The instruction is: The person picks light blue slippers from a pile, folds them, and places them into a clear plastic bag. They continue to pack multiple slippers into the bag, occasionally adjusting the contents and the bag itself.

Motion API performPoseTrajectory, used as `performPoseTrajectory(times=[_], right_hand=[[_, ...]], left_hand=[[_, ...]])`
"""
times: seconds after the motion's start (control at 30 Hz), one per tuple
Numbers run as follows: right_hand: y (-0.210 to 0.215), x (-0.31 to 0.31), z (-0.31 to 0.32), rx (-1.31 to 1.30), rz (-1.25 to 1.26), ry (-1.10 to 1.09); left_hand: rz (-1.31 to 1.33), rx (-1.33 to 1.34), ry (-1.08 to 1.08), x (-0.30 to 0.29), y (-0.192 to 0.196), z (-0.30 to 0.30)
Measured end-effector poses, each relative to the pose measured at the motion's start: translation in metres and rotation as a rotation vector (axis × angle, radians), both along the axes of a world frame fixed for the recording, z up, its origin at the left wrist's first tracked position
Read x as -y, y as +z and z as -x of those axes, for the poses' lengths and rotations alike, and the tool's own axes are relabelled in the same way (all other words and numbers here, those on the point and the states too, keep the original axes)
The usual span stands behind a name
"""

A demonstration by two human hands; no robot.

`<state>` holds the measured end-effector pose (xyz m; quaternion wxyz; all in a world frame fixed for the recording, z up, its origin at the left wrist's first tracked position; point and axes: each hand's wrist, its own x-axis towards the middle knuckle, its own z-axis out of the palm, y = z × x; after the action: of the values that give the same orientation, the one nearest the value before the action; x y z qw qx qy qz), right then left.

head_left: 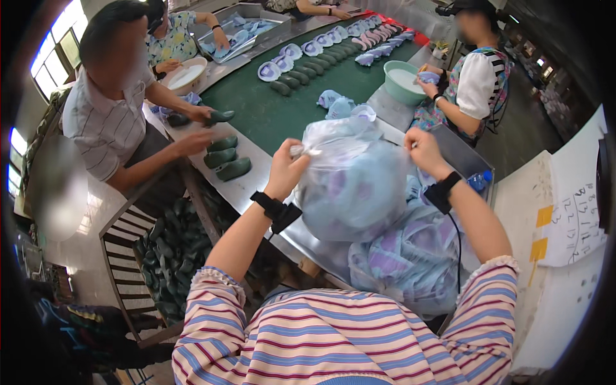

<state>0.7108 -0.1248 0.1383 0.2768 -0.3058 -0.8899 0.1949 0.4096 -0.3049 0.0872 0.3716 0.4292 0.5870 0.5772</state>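
Big clear plastic bag (351, 186) of pale blue and purple pieces, propped on the steel bench edge (247, 192). Left hand (287, 168) pinching the bag's twisted neck; right hand (422, 151) clamped on its far rim. Best kept level, pulling apart evenly.

The contents of the clear plastic bag (351, 186) are veiled by the film; only pale blue and purple shapes can be made out, possibly shoe parts. The right hand (423, 153) is partly hidden behind the bag's top. The faces of nearby people are blurred. The crate of dark pieces (168, 256) is lost in shadow.
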Motion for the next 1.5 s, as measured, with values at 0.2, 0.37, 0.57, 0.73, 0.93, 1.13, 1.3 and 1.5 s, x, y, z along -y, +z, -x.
performPoseTrajectory(times=[0.2, 0.37, 0.57, 0.73, 0.93, 1.13, 1.3, 1.5], right_hand=[[0.226, 0.019, -0.046, 0.052, -0.015, -0.140], [0.318, 0.088, -0.050, 0.088, -0.040, -0.281], [0.113, 0.083, 0.129, 0.315, 0.173, 0.403], [-0.088, 0.075, 0.165, 0.326, 0.369, 0.421], [-0.047, 0.059, 0.175, 0.188, 1.315, 0.302], [-0.068, 0.095, 0.163, 0.326, 0.029, 0.344], [0.012, 0.077, 0.168, -0.763, 0.630, 0.249], [0.066, 0.074, 0.148, -0.495, 0.523, 0.281]], left_hand=[[-0.232, -0.111, -0.275, -0.007, 0.020, -0.008], [0.038, 0.216, -0.404, 0.006, -0.052, 0.003], [0.038, 0.016, -0.419, 0.054, -0.046, 0.012], [-0.032, -0.353, -0.234, 0.078, 0.001, 0.029], [-0.093, -0.822, -0.198, 0.058, -0.001, 0.040], [0.018, -1.002, -0.325, 0.040, -0.007, 0.045], [0.127, -1.082, -0.420, 0.024, 0.006, 0.038], [0.120, -0.757, -0.178, 0.004, 0.012, 0.056]])
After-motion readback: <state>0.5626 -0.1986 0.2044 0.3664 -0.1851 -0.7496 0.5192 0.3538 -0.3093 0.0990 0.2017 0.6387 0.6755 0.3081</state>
